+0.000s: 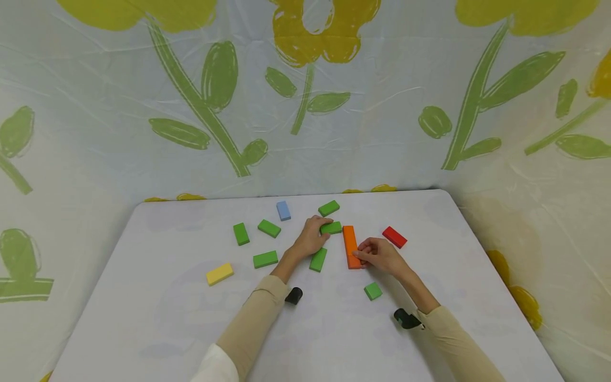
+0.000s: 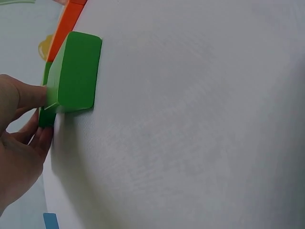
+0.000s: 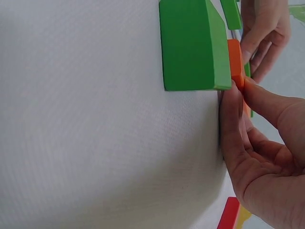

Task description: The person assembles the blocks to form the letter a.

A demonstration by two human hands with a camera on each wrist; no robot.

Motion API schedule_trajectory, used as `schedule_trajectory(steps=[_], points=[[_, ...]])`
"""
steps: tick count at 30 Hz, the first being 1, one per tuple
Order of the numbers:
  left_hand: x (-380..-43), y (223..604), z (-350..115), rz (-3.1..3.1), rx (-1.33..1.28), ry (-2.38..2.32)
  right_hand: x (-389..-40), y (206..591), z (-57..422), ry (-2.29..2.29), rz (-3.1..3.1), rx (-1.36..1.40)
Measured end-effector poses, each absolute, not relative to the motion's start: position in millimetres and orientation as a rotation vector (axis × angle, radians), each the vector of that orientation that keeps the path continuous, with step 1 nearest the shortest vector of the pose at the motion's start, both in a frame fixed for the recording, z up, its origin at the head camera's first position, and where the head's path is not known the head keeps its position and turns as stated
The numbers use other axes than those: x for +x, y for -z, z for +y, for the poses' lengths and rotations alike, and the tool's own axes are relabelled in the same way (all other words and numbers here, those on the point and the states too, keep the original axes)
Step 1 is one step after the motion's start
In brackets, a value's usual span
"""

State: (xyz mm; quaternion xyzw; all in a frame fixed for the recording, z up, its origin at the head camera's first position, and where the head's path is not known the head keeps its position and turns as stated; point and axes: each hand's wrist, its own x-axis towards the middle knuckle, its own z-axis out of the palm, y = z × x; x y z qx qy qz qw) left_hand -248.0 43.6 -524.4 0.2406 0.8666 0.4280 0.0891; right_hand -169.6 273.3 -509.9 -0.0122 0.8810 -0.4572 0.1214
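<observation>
My left hand (image 1: 311, 237) reaches to the middle of the table and grips a green block (image 1: 333, 228), thumb on the near side and fingers on the far side. In the left wrist view, another green block (image 2: 80, 71) in front partly hides that grip. To the right, orange blocks (image 1: 350, 240) form a straight line, end to end, pointing away from me. My right hand (image 1: 382, 255) pinches the nearest orange block (image 1: 354, 262) between thumb and fingers at its right side. In the right wrist view, a small green block (image 3: 195, 47) overlaps part of the orange.
A red block (image 1: 394, 237) lies right of my right hand. Left of my left hand are several green blocks (image 1: 265, 259), a yellow block (image 1: 220, 274) and a blue block (image 1: 284, 210). One green block (image 1: 329, 208) lies beyond it. A flowered cloth (image 1: 372, 132) hangs behind the white table (image 1: 143, 297).
</observation>
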Motion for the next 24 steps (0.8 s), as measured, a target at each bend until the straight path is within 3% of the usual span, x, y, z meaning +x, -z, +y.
schedule_trajectory(steps=[24], points=[[-256.8, 527.2, 45.2, 2.602, 0.636, -1.344, -168.6, 509.7, 274.8, 1.384, 2.513, 0.005]])
